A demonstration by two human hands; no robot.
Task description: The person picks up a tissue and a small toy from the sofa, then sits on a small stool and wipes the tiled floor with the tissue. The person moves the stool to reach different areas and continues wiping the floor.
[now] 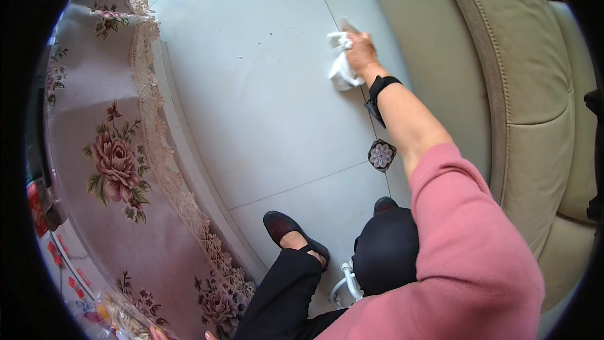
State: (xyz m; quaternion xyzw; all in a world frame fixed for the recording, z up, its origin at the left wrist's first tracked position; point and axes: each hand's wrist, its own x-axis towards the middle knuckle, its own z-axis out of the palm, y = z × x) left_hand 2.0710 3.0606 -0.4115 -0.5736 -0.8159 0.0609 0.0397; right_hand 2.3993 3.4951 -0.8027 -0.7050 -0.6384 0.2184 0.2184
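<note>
My right hand point(362, 53) is closed around a crumpled white cloth point(344, 73), low over the pale tiled floor point(283, 85) near a tile joint. A black band circles that wrist, and the hand and the top of the cloth are slightly blurred. Only some fingertips of my left hand point(159, 333) show at the bottom edge, by the floral tablecloth point(111, 241); the rest is cut off, so its grip cannot be seen. Small dark and pale specks lie on the floor left of the cloth.
A beige leather sofa point(533, 104) curves along the right. The lace-edged tablecloth covers furniture at the left, with plastic-wrapped items point(111, 314) at lower left. A patterned floor inset point(381, 155) lies ahead of my feet. White metal tubing point(349, 278) stands beside my leg.
</note>
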